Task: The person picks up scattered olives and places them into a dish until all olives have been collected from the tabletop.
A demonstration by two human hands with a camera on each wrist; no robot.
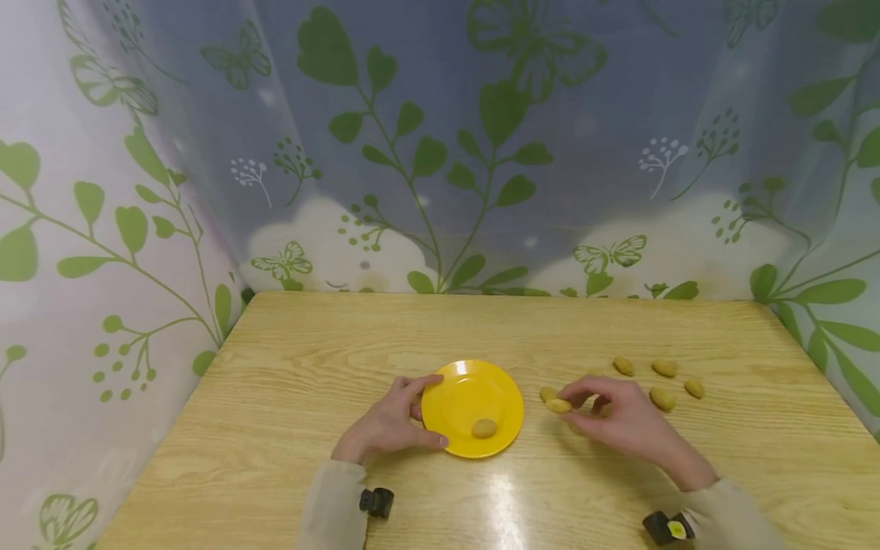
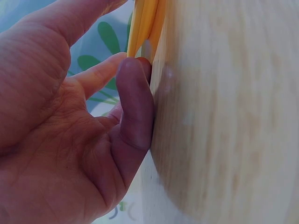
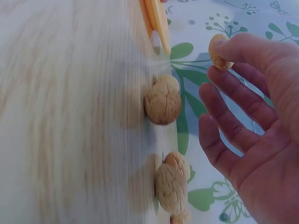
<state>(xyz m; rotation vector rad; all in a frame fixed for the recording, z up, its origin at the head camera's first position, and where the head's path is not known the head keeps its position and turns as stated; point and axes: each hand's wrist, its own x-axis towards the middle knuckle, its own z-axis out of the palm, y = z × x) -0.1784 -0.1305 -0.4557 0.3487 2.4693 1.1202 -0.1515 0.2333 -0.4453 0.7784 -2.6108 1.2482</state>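
A yellow plate [image 1: 462,397] lies on the table with one walnut [image 1: 484,428] near its front rim. My left hand [image 1: 387,424] grips the plate's left side, thumb at the near rim and index finger at the far rim. In the left wrist view, a curled finger [image 2: 135,100] sits right at the edge of the plate [image 2: 145,23], low by the tabletop. To the right of the plate, my right hand [image 1: 622,416] pinches a walnut [image 1: 558,406] between thumb and fingertips, raised above the wood in the right wrist view. Just behind it shows another walnut [image 1: 547,393].
Several walnuts lie loose on the wooden table [image 1: 309,344] beyond the right hand, among them a walnut [image 1: 662,398] close to the knuckles and a walnut [image 1: 694,388] farthest right. A leaf-patterned curtain [image 1: 426,214] hangs along the back edge.
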